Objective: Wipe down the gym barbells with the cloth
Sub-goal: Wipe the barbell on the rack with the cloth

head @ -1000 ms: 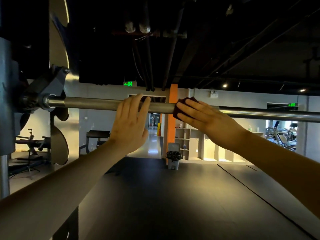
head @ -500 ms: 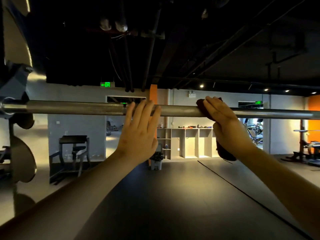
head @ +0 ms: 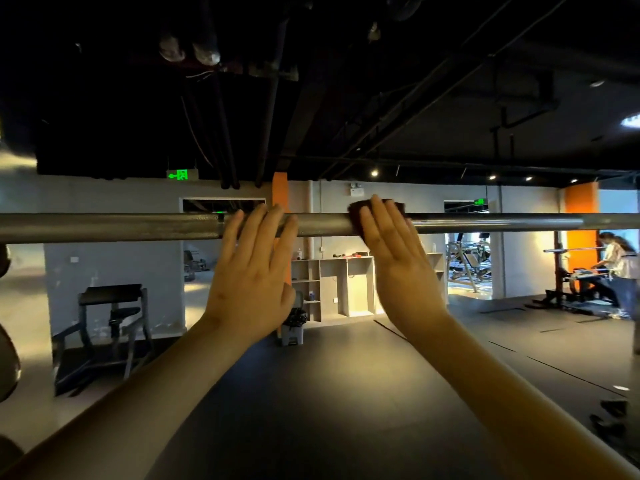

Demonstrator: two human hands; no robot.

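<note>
A steel barbell point(head: 138, 226) runs level across the view at head height. My left hand point(head: 252, 275) rests on it near the middle with straight fingers laid over the bar. Just to its right, my right hand point(head: 398, 261) presses a dark red cloth point(head: 355, 211) against the bar with flat fingers. Only the cloth's edges show above and beside the fingers. Both thumbs are hidden.
Round weight plates point(head: 5, 344) sit at the left edge. Beyond the bar stand a padded bench point(head: 110, 306), a shelf unit point(head: 332, 285) and a small bin point(head: 292, 329). People point(head: 620, 268) work at another rack on the far right. Dark items point(head: 609, 415) lie on the floor.
The view has swung right along the bar, away from the left sleeve. My right hand with the cloth has gone from curled over the bar to flat against it. My left hand stays on the bar.
</note>
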